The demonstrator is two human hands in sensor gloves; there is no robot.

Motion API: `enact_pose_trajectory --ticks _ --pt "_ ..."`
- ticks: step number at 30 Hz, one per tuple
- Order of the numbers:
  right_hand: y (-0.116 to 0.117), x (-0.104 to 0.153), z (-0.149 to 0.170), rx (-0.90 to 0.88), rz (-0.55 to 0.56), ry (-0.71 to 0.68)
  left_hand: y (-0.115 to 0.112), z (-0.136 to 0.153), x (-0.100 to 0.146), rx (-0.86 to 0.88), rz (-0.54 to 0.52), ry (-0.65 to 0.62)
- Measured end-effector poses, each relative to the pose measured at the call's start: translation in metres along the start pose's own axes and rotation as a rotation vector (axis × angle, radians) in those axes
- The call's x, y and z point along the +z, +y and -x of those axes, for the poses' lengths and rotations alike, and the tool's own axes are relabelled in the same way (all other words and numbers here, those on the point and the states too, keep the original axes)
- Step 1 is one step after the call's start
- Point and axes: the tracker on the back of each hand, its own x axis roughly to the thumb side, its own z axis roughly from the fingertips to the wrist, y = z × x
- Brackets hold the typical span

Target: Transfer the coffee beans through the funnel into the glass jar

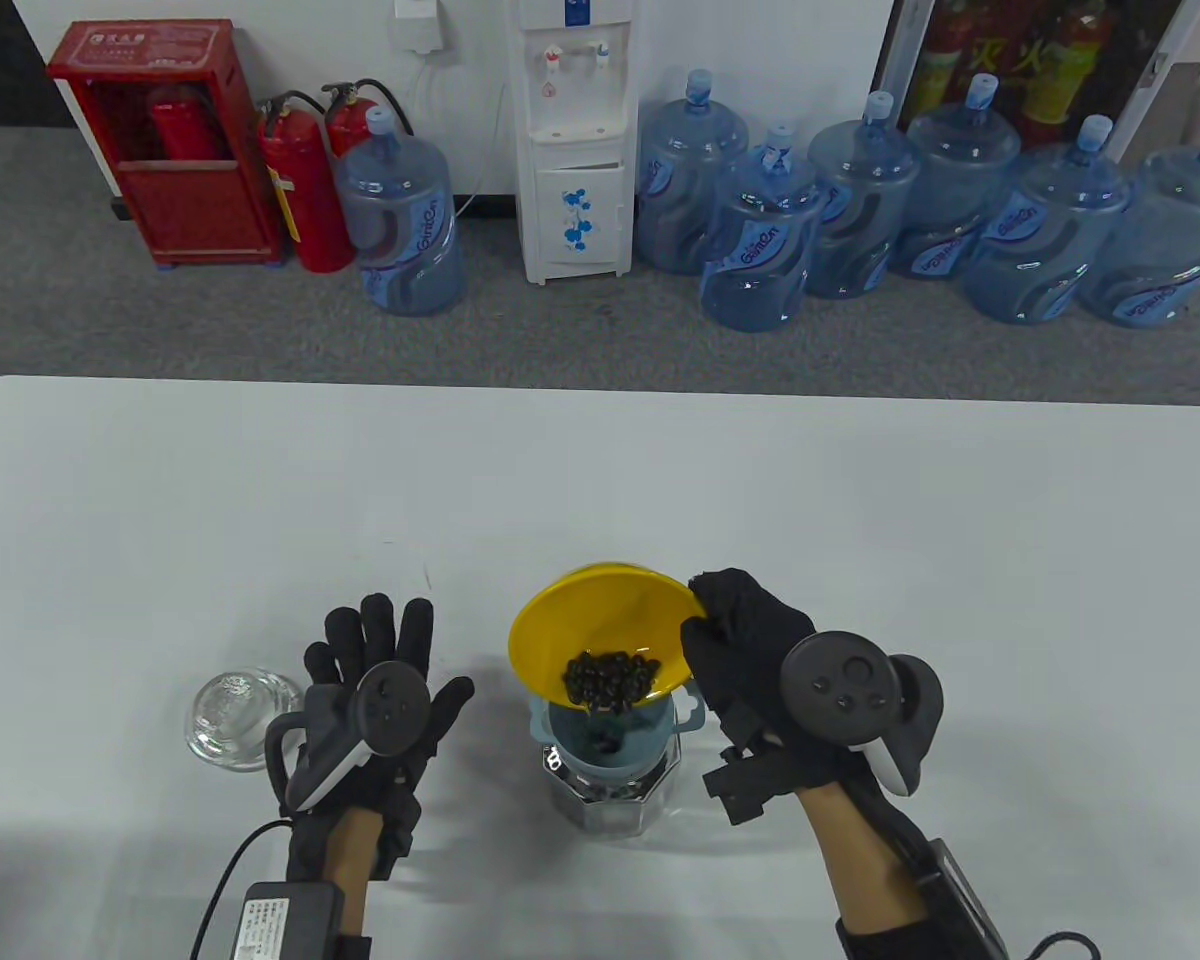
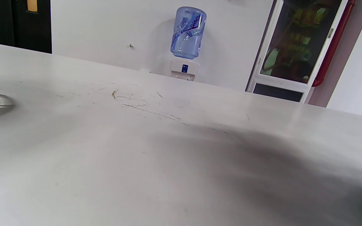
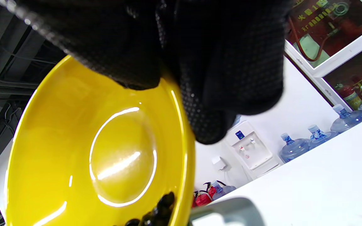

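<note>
We are mid-pour. Our right hand (image 1: 750, 650) pinches the rim of the yellow bowl (image 1: 580, 625), thumb inside and fingers behind, and tips it steeply over the funnel (image 1: 610, 735). The coffee beans (image 1: 608, 680) sit heaped at the bowl's low lip, right above the funnel mouth; a few dark ones appear to lie already down in the funnel. The blue-grey funnel stands in the neck of the glass jar (image 1: 612, 800), near the table's (image 1: 600, 480) front edge.

Our left hand (image 1: 375, 690) holds nothing: fingers spread wide and flat, just left of the jar, not steadying it. Beside that hand lies the glass lid (image 1: 235, 715), off the jar.

Judgement: most of the beans are yet to go down. How many have reached the jar we cannot tell; the glass hides it. Left to do: finish tipping, clear the funnel, probably lift it off.
</note>
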Motion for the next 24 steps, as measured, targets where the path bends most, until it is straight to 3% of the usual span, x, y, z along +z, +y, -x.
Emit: enact_pose_trajectory --ticks 14,24 --pt "-0.002 0.004 -0.001 -0.016 0.032 -0.036 -0.001 0.000 0.000 0.000 0.008 0.004" --pt "-0.009 0.013 0.001 -0.019 0.145 -0.090 -0.001 0.000 0.000 0.001 0.009 0.004"
